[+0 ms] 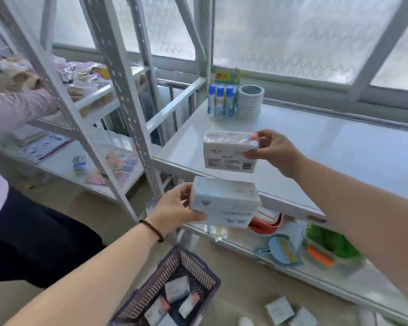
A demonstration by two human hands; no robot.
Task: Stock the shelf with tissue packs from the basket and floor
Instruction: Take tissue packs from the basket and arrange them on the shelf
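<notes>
Now your right hand (272, 149) pinches a white plastic-wrapped tissue pack (231, 151) by its right end, above the white metal shelf (316, 147) nr its front-left corner. Left hand (174, 210) grips two stacked pale-blue packs (224, 203) at the shelf's front edge. Purple slatted plastic basket (170, 274) below holds more packs.

Gripped by the right hand (277, 149) at 12 o'clock over the glossy, smooth white shelf (316, 147): a tissue pack (230, 151) in shiny clear plastic film. Wrapped likewise in glossy film, the two stacked packs (224, 203) in the left hand (174, 211). Seen at 6 o'clock, a purple plastic slatted basket (174, 290); at 11 o'clock, matt perforated metal uprights (118, 74).
</notes>
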